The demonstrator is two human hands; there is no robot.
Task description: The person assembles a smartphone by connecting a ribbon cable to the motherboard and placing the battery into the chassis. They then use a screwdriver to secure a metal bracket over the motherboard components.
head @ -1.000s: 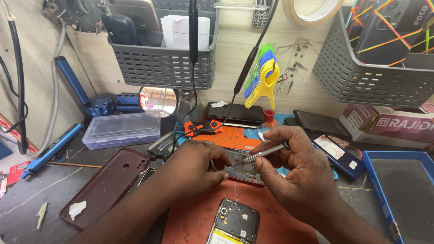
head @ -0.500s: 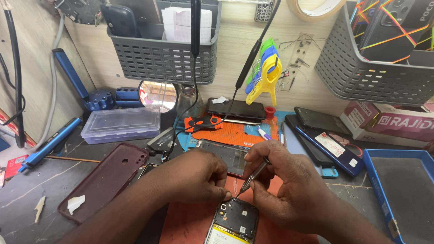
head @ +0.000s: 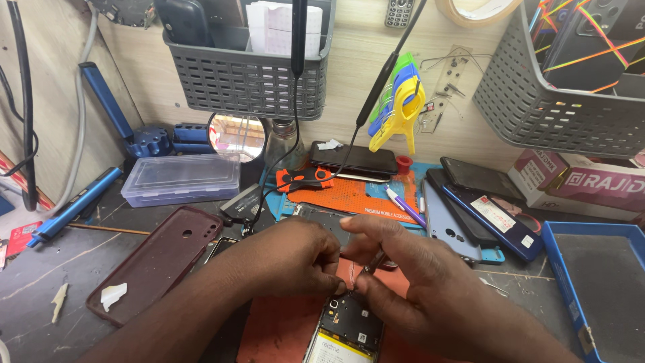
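- Now pinching together over the opened phone (head: 349,329), left hand (head: 285,259) and right hand (head: 410,275), tweezers (head: 371,263) clamped in right fingers, lower than before.
- Lying far right: red-white carton (head: 578,185).

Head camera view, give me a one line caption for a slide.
Both hands, left hand and right hand, work a thin metal tool over an opened phone on a cluttered repair bench.

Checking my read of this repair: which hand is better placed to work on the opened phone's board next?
Probably the right hand: it holds the slim tool over the opened phone. The left hand only pinches beside it.
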